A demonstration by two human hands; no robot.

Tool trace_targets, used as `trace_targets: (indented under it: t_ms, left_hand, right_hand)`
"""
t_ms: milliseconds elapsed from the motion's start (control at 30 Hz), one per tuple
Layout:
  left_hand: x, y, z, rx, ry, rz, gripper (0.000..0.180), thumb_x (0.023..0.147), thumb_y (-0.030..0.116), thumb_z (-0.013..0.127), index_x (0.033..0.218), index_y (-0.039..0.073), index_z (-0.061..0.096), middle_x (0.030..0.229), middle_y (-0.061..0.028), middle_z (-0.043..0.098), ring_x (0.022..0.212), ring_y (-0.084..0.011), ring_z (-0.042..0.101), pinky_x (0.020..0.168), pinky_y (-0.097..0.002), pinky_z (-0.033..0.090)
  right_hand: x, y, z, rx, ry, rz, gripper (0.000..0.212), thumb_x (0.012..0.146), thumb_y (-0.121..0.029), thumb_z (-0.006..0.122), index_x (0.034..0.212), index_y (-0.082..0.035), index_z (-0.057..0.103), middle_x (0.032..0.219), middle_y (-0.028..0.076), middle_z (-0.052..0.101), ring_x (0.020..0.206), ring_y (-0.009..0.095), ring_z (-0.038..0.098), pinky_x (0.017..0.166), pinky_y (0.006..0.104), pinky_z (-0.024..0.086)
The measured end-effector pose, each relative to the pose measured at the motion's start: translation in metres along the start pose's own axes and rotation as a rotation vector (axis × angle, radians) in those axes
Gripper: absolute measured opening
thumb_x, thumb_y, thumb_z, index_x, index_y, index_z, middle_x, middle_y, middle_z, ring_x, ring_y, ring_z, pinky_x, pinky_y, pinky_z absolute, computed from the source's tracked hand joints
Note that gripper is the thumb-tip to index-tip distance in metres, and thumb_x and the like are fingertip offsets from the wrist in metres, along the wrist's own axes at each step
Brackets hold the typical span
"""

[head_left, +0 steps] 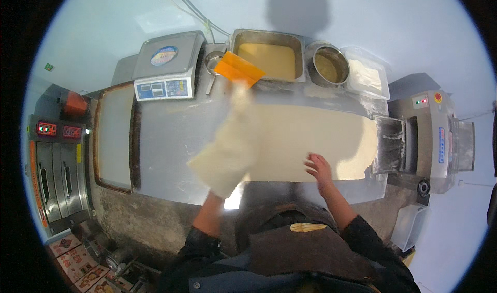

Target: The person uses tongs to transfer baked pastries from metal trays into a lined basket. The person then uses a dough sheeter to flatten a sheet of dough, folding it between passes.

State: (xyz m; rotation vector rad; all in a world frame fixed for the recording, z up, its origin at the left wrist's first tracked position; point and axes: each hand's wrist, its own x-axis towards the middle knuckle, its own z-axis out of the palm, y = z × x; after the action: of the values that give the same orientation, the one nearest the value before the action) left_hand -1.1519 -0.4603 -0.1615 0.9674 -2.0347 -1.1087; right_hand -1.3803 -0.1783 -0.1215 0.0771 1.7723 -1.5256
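Observation:
A long sheet of pale dough (310, 132) lies across the metal table toward the right. At its left end a loose pale flap of dough (225, 155) is raised and blurred by motion. My left hand (221, 193) is at the lower edge of this flap and carries it, with the fingers hidden behind the dough. My right hand (319, 169) is over the near edge of the sheet, its fingers apart and nothing in them. An orange flat scraper (240, 69) sits beyond the flap, against the front rim of a metal pan (303, 60).
Along the back stand a digital scale (165, 67), a small ladle (211, 65), a round metal pot (331, 65) and a plastic tub of flour (366, 76). A baking tray (115, 137) lies at left, near an oven (58, 174). A dough roller machine (427, 137) adjoins the table's right end.

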Motion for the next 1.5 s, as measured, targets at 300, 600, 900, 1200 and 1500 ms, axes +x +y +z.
trace_targets:
  t_ms: [300,600,900,1200,1500]
  left_hand:
    - [-0.034,0.021,0.11,0.51,-0.576,0.119,0.087,0.09,0.032,0.07,0.162,0.005,0.031,0.169,-0.0279,0.018,0.158,-0.0424,0.016,0.126,-0.0593,0.012]
    - [-0.074,0.078,0.139,0.095,-0.64,0.11,0.103,0.087,0.046,0.074,0.164,0.005,0.019,0.17,-0.0289,0.012,0.158,-0.0478,0.011,0.125,-0.0636,0.012]
    - [-0.019,0.051,-0.029,-0.018,0.103,0.182,0.125,0.077,0.053,0.089,0.163,-0.001,0.017,0.166,-0.027,0.02,0.153,-0.0431,0.024,0.124,-0.0533,0.023]
    - [0.04,0.025,-0.032,-0.194,-0.208,0.012,0.1,0.087,0.058,0.075,0.162,0.008,0.032,0.169,-0.0191,0.026,0.156,-0.0371,0.026,0.125,-0.0502,0.025]
    - [-0.002,0.023,0.093,0.565,-0.419,-0.055,0.09,0.093,0.048,0.064,0.163,0.004,0.027,0.17,-0.0255,0.018,0.16,-0.0386,0.012,0.127,-0.0611,0.005]
  right_hand:
    - [0.028,0.007,0.06,1.021,-0.174,0.404,0.077,0.101,-0.066,0.05,0.147,-0.004,0.05,0.144,0.013,0.057,0.137,0.036,0.05,0.113,0.0544,0.042]
    - [0.065,-0.002,0.081,-0.139,0.306,0.223,0.044,0.092,-0.011,0.069,0.128,0.011,0.055,0.109,0.022,0.068,0.1,0.03,0.068,0.084,0.0436,0.055]
    - [-0.036,-0.078,0.291,-0.442,-0.294,-0.348,0.045,0.1,-0.011,0.053,0.139,0.01,0.049,0.134,0.025,0.061,0.124,0.037,0.06,0.106,0.0423,0.045]
    - [0.031,-0.034,0.303,-0.267,-0.052,-0.254,0.035,0.098,-0.005,0.052,0.131,0.003,0.06,0.116,0.019,0.07,0.107,0.032,0.068,0.095,0.0417,0.053]
    - [0.08,0.025,0.123,-0.129,-0.118,0.149,0.043,0.099,-0.016,0.065,0.135,-0.001,0.048,0.095,0.012,0.066,0.08,0.019,0.065,0.057,0.0286,0.052]
